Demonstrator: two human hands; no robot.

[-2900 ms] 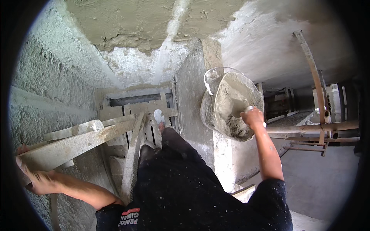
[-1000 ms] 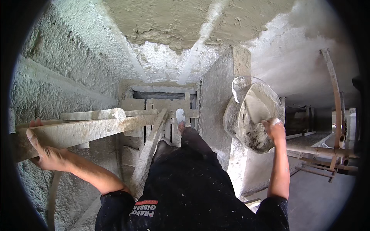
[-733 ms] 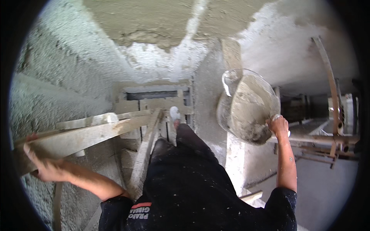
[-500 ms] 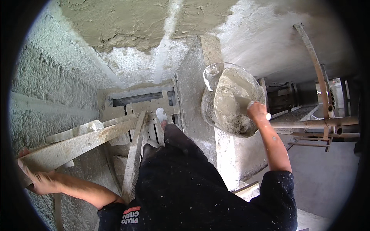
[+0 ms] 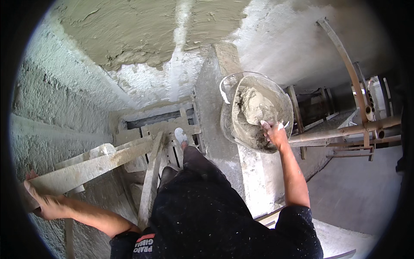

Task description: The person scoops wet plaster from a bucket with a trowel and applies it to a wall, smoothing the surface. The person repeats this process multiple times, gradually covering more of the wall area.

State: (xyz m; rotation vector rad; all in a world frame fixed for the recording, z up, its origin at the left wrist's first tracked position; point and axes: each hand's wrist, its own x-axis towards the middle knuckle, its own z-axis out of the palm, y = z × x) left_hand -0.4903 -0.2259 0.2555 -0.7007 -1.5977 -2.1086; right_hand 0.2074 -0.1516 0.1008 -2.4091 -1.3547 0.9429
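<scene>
My right hand (image 5: pixel 274 133) reaches into a mortar-crusted bucket (image 5: pixel 229 118), closed around the handle of a trowel. The trowel's blade seems covered by a heap of wet grey mortar (image 5: pixel 255 103). On the far left, my left hand (image 5: pixel 48 203) grips the end of a long pale wooden board (image 5: pixel 92 167), its fingers wrapped over the edge. The board slants from that hand toward an upright timber (image 5: pixel 151 181) beside my body.
Fresh mortar (image 5: pixel 142 30) covers the upper part of the wall ahead, above rough whitish plaster. A foot in a pale shoe (image 5: pixel 180 135) stands on wooden slats. Bamboo poles (image 5: pixel 345 132) cross at the right. The bucket is beside a grey ledge (image 5: pixel 211 103).
My right hand has shifted left and slightly down within the bucket, and the mortar there is now heaped up. My left hand stays on the board. The view has shifted slightly.
</scene>
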